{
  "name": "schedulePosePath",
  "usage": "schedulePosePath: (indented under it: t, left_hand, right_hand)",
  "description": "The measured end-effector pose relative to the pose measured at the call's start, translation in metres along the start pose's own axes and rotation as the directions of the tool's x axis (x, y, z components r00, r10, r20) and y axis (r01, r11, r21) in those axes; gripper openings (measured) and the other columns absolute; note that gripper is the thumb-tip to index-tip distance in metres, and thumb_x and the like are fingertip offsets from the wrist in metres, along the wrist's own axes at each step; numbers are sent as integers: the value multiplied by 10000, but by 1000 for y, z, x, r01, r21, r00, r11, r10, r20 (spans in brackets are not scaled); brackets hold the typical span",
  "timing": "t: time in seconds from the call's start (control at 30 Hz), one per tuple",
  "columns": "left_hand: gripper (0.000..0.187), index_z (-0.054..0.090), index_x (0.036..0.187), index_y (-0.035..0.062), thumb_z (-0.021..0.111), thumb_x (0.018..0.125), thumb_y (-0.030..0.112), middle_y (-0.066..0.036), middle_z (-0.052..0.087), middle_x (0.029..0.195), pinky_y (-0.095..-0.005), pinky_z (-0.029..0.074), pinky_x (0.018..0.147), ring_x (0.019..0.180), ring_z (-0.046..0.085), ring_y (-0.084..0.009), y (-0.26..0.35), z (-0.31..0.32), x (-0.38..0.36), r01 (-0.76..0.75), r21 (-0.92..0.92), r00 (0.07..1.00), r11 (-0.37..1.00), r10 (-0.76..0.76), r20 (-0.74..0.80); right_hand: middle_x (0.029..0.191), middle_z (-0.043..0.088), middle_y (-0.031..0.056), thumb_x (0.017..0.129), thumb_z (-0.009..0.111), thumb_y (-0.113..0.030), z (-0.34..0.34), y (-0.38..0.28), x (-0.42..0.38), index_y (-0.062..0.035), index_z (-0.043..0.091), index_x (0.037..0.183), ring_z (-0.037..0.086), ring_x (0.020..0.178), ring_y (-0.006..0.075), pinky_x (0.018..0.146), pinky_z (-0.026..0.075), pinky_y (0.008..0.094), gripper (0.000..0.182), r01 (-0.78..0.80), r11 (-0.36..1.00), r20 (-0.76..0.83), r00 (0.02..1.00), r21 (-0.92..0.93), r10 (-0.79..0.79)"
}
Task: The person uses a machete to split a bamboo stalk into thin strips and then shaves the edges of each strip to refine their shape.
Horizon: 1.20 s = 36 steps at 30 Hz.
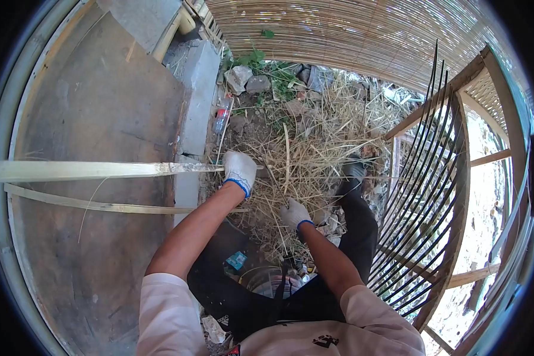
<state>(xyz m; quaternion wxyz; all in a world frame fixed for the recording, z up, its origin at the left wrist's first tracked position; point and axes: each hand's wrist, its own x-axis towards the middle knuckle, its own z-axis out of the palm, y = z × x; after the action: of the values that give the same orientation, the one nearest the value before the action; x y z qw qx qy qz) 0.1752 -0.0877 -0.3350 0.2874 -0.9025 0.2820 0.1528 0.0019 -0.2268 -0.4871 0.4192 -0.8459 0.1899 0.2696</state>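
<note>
Over straw-strewn ground [323,151], left gloved hand [240,169] grips the end of a long pale strip [83,171], right gloved hand [294,214] curls low, its hold unclear, strip crosses the brown board's [101,118] right edge, second strip [101,204] beside it, black-barred rack [466,178] along the ground's right edge.

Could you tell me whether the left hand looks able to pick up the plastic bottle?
Probably yes: the plastic bottle lies close beyond the left hand, with nothing large between them. That hand grips the pale strip, though, and would likely need to release it first.
</note>
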Motion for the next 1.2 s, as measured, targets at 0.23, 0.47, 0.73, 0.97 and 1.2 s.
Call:
schedulePosePath:
  t: [0.23, 0.47, 0.73, 0.97, 1.2]
  left_hand:
    - [444, 626, 1320, 46, 647, 954, 296, -142, 719, 1167, -419, 508, 919, 1126, 684, -287, -14, -77, -91, -297, -419, 951, 858, 223, -216]
    - [846, 346, 1583, 20, 801, 891, 191, -201, 464, 1511, -452, 444, 1136, 1419, 472, -368, -37, -38, -133, -28, -948, 807, 318, -552, -209]
    - [372, 583, 1229, -12, 570, 1061, 319, -163, 645, 1194, -431, 487, 974, 1093, 628, -281, -50, -18, -86, -492, -869, 668, 53, -617, -416]
    - [393, 477, 849, 58, 464, 1116, 346, -62, 489, 750, -359, 423, 669, 689, 490, -193, -26, -12, -62, -496, -851, 428, -175, -902, -64]
    - [455, 364, 772, 100, 459, 1121, 375, -31, 365, 686, -361, 353, 573, 611, 396, -174, -22, -2, -59, -711, -670, 486, -214, -838, -249]
  right_hand:
    - [1141, 710, 281, 963, 575, -349, 1, 7, 9, -58, 625, 1312, 676, 1100, 441, 973, 518, 496, 458, -42, 995, 12, 999, 91, 41]
    - [1130, 703, 305, 954, 585, -355, 2, 16, 7, -44, 617, 1320, 668, 1100, 464, 972, 517, 504, 481, -22, 998, 20, 1000, 56, 21]
    - [1141, 693, 332, 997, 537, -413, -4, 12, -1, -3, 487, 1438, 656, 1090, 508, 962, 519, 562, 605, 59, 998, 13, 998, 18, -59]
    - [1036, 771, 145, 892, 733, -541, -8, 49, -15, -13, 599, 1340, 734, 928, 244, 853, 557, 362, 705, -181, 932, 246, 964, 314, 104]
    - [934, 762, 190, 921, 706, -479, -22, -12, -38, -53, 662, 1212, 746, 916, 377, 838, 568, 434, 518, -110, 994, -54, 993, -28, 109]
